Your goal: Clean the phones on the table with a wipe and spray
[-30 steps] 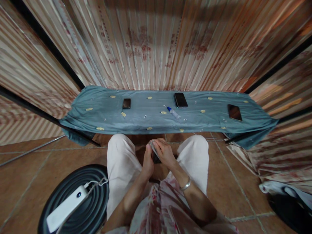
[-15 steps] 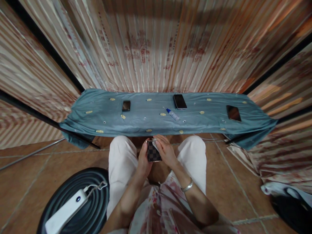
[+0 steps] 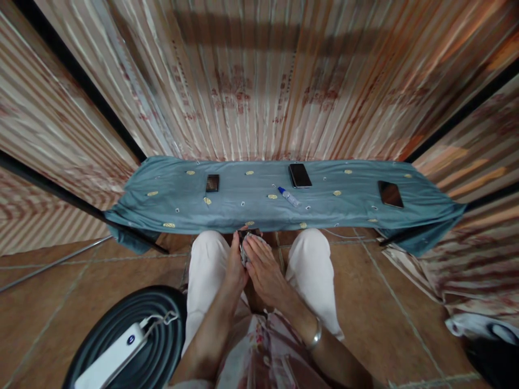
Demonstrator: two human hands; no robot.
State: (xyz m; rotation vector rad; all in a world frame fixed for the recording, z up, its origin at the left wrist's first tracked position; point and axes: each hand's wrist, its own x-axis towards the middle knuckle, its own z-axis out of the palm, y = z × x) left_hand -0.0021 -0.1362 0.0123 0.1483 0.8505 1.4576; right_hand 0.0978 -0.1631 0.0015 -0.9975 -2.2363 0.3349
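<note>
A: Our left hand (image 3: 236,265) grips the phone (image 3: 244,237) by its edge, between our knees, just before the table (image 3: 170,202). Our right hand (image 3: 263,265) lies flat over it, pressing a small cloth (image 3: 244,253).

B: We'd do best to keep the grip firm and the strokes light.

A: Three phones — left (image 3: 212,182), middle (image 3: 300,175), right (image 3: 390,194) — and a bottle (image 3: 289,196) lie on the table, well apart from us. Nothing blocks us.
</note>
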